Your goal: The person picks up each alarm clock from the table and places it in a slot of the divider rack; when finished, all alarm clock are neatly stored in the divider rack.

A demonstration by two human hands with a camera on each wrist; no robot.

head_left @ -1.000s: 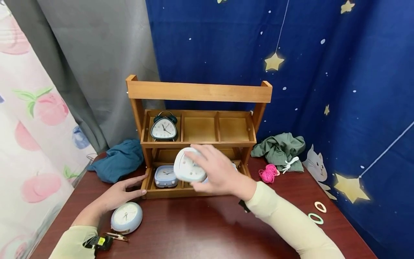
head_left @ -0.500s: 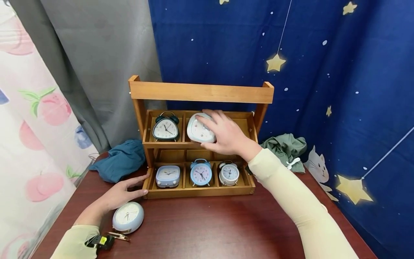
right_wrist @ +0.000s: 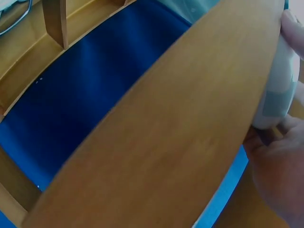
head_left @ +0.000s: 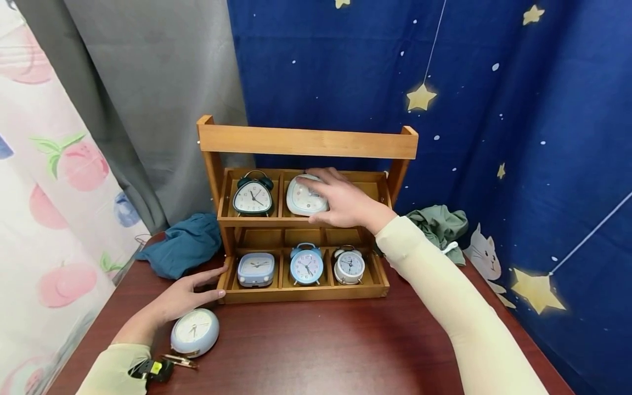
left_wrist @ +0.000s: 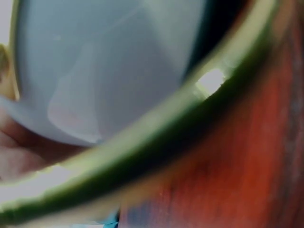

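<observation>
A wooden two-tier rack (head_left: 306,140) stands at the back of the dark red table. My right hand (head_left: 340,198) grips a white rounded clock (head_left: 303,196) sitting in the upper tier's middle compartment; in the right wrist view the white clock (right_wrist: 278,80) shows beside the rack's top rail (right_wrist: 156,137). A dark green twin-bell clock (head_left: 252,194) fills the upper left compartment. Below stand a pale blue square clock (head_left: 255,269), a blue bell clock (head_left: 306,264) and a white bell clock (head_left: 349,265). My left hand (head_left: 185,293) lies open, fingertips touching the rack's lower left corner, next to a round pale blue clock (head_left: 195,332).
A teal cloth (head_left: 184,244) lies left of the rack and a green cloth (head_left: 439,222) right of it. Small black and yellow items (head_left: 153,368) sit by my left wrist. Curtains hang close behind and on both sides. The left wrist view is a blur of the pale blue clock (left_wrist: 109,66).
My right hand carried the white clock from in front of the lower tier up into the upper middle compartment and set it down. The left hand stayed in place.
</observation>
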